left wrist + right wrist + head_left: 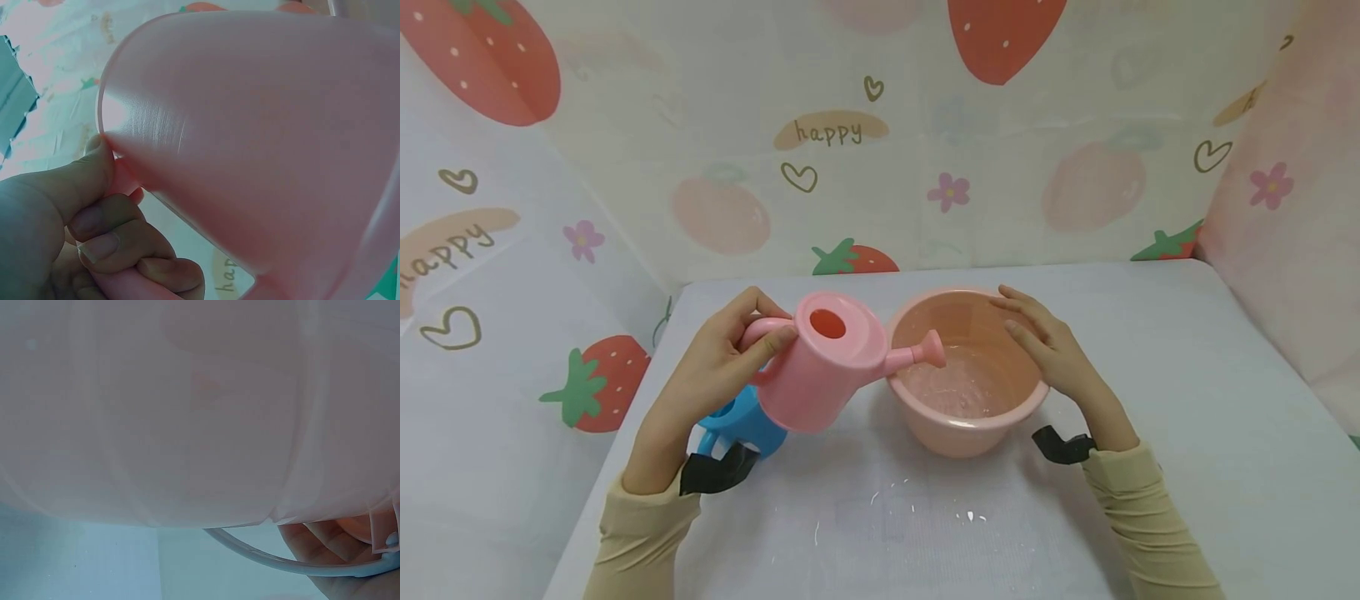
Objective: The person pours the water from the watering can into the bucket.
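Observation:
My left hand (718,358) grips the handle of a pink watering can (820,379), thumb pressed near its top rim. The can is held up and tipped to the right; its sprinkler head overlaps the inside of a light pink bucket (966,440). In the left wrist view, curled fingers (125,240) wrap the handle beside the can's wall (250,137). Water (962,383) lies in the bucket. With fingers extended, my right hand (1060,350) rests at the bucket's right rim. The right wrist view shows the bucket's wall (206,444) and its pale carrying handle (300,567).
A blue watering can (752,425) stands under my left hand, partly hidden by it and the pink can. Small splashes of water (973,517) lie on the white table (865,558). Fruit-printed sheets (1000,183) enclose the back and sides.

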`<state>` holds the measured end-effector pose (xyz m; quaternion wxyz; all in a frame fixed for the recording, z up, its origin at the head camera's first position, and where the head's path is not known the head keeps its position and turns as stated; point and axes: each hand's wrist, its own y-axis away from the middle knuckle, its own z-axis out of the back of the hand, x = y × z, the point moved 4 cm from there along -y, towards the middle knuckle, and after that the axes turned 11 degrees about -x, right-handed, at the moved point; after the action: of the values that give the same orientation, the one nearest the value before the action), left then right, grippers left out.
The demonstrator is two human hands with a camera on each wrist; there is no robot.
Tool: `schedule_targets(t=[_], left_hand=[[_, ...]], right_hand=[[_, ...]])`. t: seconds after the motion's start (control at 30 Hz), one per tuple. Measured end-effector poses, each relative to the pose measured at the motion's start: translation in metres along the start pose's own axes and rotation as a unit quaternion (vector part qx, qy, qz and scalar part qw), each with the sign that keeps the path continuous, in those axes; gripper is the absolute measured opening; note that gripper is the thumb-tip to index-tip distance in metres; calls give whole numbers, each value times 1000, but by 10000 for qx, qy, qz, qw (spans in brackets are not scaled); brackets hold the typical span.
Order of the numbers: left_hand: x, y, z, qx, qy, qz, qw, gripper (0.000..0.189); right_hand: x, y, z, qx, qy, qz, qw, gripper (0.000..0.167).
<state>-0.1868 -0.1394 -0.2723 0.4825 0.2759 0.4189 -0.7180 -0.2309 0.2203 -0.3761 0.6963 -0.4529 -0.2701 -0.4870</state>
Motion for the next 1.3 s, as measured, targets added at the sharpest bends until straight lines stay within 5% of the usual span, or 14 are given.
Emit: schedule_targets(t=[1.3], left_hand=[[-1,0,0,-39,-246,48,9997,18]], right_hand=[[-1,1,0,-28,-30,-8,10000,38]])
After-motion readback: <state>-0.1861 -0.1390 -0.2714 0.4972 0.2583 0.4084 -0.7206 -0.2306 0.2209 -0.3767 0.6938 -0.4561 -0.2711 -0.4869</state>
